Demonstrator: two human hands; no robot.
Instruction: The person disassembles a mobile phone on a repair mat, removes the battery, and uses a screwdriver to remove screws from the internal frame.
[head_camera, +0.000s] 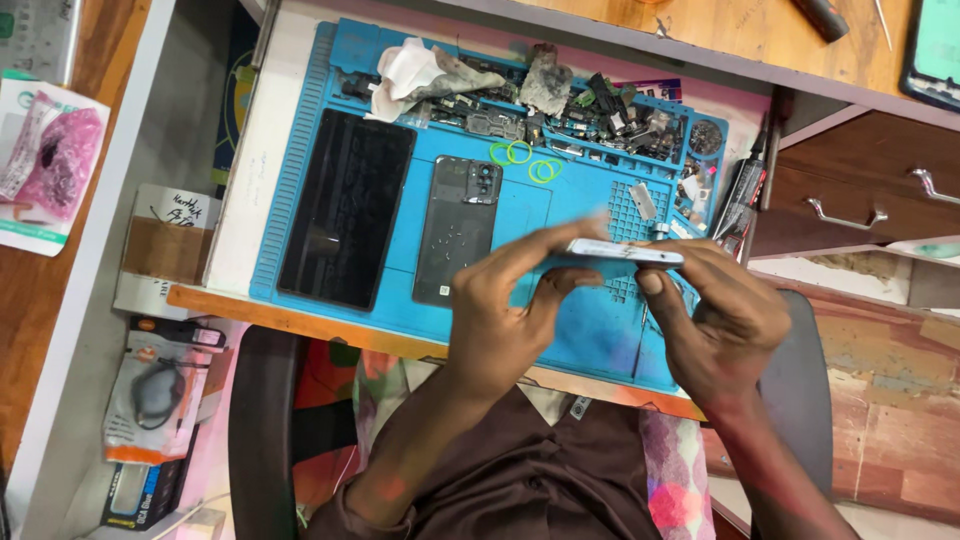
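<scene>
A pulled-out drawer tray under a wooden desk carries a blue repair mat (300, 200), with a chair and boxes on the floor below. On the mat lie a large dark screen panel (345, 208), a phone back cover (460, 230) with its camera cut-outs up, a crumpled cloth (415, 72), a heap of small parts (590, 110) along the far edge, and green rings (520, 155). Above the mat's near right part, both hands hold a slim white phone (625, 252) edge-on. The left hand (505, 310) is clamped on its left end, fingers on top, thumb beneath. The right hand (720, 315) grips the right end, thumb pressed at the edge. As a judgement, this is seam work, calling for steady, gentle pressure.
</scene>
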